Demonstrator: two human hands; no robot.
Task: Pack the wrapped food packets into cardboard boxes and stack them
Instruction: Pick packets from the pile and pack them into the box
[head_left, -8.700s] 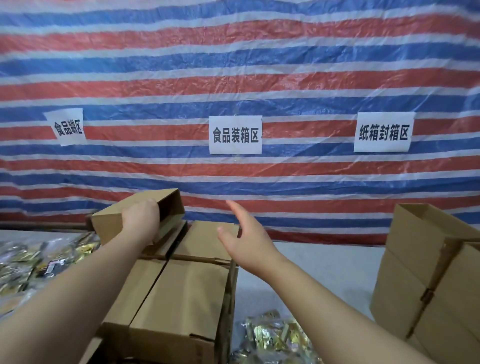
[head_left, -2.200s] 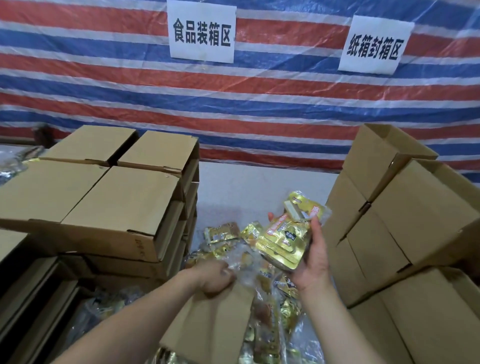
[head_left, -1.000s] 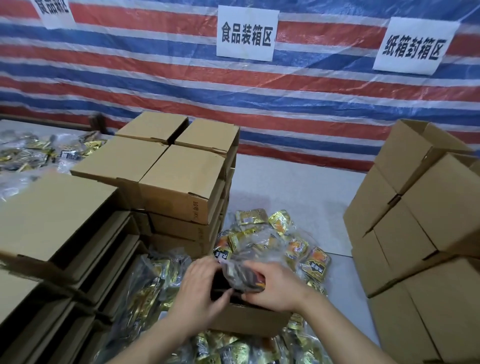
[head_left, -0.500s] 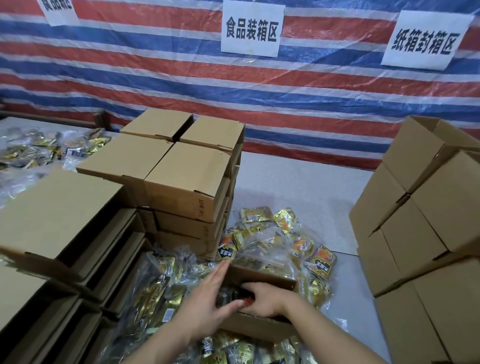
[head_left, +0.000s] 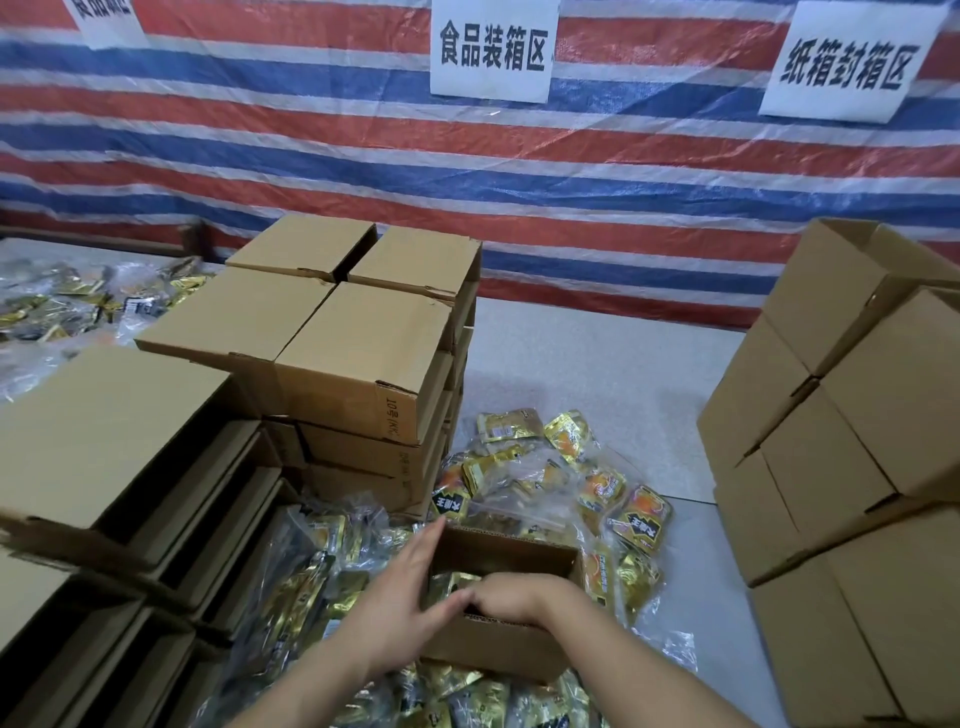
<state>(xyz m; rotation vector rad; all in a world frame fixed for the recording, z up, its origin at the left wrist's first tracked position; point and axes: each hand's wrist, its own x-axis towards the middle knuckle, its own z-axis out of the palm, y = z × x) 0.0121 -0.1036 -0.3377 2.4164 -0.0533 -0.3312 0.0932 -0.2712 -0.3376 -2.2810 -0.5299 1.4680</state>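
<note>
A striped tarp with white paper signs covers the back wall. On the grey table a stack of closed cardboard boxes stands on the left, and another stack on the right. Between them lies a pile of wrapped food packets. An open box sits on this pile, close to the person. The left hand rests flat with straight fingers against the left wall of the box. The right hand reaches inside with curled fingers, on a gold packet; I cannot tell whether it grasps the packet.
</note>
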